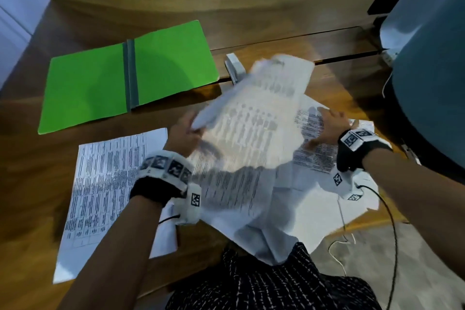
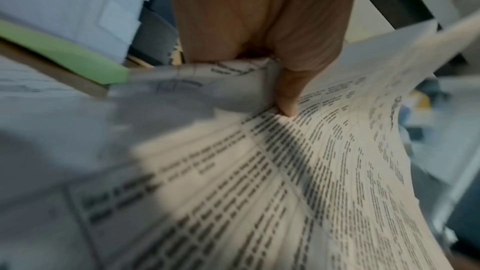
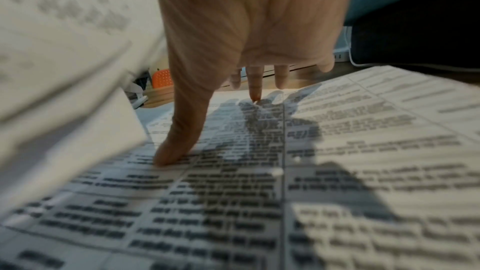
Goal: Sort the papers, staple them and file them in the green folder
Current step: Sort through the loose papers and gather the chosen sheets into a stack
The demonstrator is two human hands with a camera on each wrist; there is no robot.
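left hand (image 1: 185, 131) pinches a printed sheet (image 1: 254, 118), lifted & blurred over the paper pile (image 1: 251, 199) at bench (image 1: 276, 40) near edge. right hand (image 1: 329, 124) flat, fingers spread, pressing on pile. green folder (image 1: 100, 83) lies open twd far left corner; another sheet (image 1: 105, 184) near-left; stapler (image 1: 234, 68) beside folder.

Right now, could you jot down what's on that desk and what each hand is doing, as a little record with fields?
left hand: grips a lifted printed sheet, blurred
right hand: fingers spread, pressing on the paper pile
green folder: open flat, nothing in it
separate sheet: lies flat beside the pile, under the left forearm
stapler: beyond the pile, partly hidden
stapling: cannot tell
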